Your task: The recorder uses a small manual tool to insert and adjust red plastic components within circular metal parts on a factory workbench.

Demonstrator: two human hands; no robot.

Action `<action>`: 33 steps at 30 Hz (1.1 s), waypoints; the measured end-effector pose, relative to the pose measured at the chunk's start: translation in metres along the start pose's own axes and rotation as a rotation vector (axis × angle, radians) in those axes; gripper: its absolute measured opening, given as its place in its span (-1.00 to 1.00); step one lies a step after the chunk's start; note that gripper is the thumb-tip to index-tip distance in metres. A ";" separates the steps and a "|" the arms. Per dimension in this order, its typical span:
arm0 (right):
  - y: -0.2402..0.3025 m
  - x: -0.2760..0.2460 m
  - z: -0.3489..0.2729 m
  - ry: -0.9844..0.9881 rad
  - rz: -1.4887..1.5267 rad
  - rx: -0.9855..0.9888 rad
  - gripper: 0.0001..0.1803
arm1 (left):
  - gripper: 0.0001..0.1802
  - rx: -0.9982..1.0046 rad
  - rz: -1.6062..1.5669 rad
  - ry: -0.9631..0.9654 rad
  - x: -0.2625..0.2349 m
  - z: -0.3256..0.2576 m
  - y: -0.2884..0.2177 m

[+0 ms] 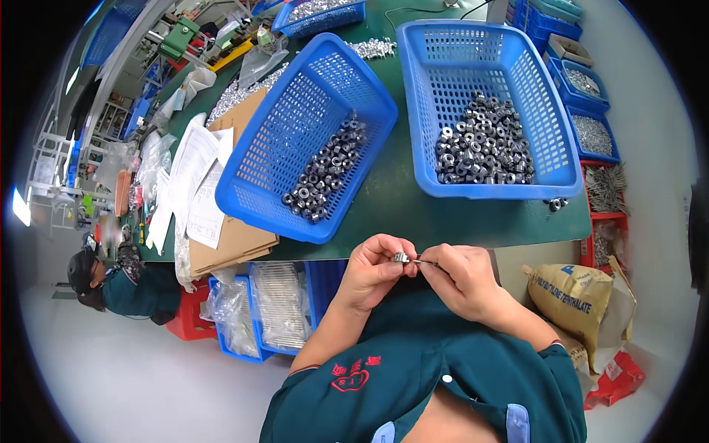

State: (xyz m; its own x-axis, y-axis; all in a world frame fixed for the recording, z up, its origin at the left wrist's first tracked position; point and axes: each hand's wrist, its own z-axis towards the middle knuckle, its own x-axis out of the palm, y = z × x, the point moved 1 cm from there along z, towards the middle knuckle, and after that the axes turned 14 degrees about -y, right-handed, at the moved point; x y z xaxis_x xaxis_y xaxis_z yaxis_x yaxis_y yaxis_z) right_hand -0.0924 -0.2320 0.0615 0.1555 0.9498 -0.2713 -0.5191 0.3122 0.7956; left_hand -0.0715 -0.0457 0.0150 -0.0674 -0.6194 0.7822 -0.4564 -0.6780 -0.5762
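My left hand (pixel 368 276) pinches a small silvery metal part (pixel 401 258), round like a ridged nut, just in front of the table's near edge. Fingers closed, my right hand (pixel 465 282) grips a thin metal pin-like piece (pixel 424 261) whose tip points at the metal part. Whether the two touch is too small to tell. Beyond my hands, a tilted blue basket (pixel 247 181) on the left holds similar metal nuts (pixel 325 171). To its right, a second blue basket (pixel 496 191) contains a larger heap of metal nuts (pixel 484 144).
Papers (pixel 198 184) and flat cardboard (pixel 236 244) lie left on the green table (pixel 380 214). A couple of loose nuts (pixel 556 204) sit by the right basket. Blue bins (pixel 284 303) stand below the table; a yellowish sack (pixel 572 299) stands right. Another person (pixel 133 284) is at far left.
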 end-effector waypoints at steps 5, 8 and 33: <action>0.003 -0.002 -0.002 0.019 -0.058 -0.055 -0.90 | -0.78 0.053 0.163 -0.020 0.004 -0.005 -0.001; 0.009 -0.005 -0.001 0.157 -0.318 -0.165 -0.93 | -0.80 0.114 0.307 -0.022 0.005 -0.009 -0.007; 0.001 -0.004 -0.009 0.049 -0.463 -0.203 -0.90 | -0.73 0.865 1.534 -0.012 0.054 -0.010 -0.017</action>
State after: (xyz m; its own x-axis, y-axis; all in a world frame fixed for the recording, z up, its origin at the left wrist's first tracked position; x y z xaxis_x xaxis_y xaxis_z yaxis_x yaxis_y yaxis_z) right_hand -0.1010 -0.2353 0.0584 0.3708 0.7088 -0.6001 -0.5586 0.6865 0.4656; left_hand -0.0760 -0.0637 0.0697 0.0619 -0.8419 -0.5361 0.5655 0.4722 -0.6763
